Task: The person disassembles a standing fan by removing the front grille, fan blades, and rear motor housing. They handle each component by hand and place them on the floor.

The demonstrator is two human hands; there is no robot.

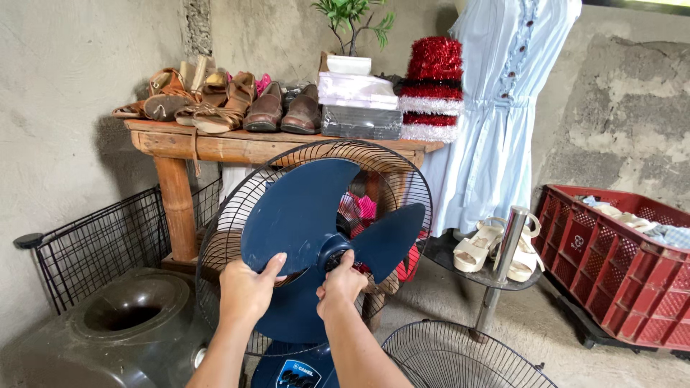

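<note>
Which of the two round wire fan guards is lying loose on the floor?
The round wire guard at bottom right lies flat on the floor. The other round wire guard stands upright behind the dark blue plastic fan blades.

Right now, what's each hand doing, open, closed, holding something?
Left hand: closed on a fan blade.
Right hand: fingers pinching the hub.

I'm seeing a dark blue three-bladed fan blade (pixel 316 237) standing upright inside its black wire rear guard (pixel 237 208) — front grille off, hub facing me, sitting atop the blue fan body (pixel 295 370).
</note>
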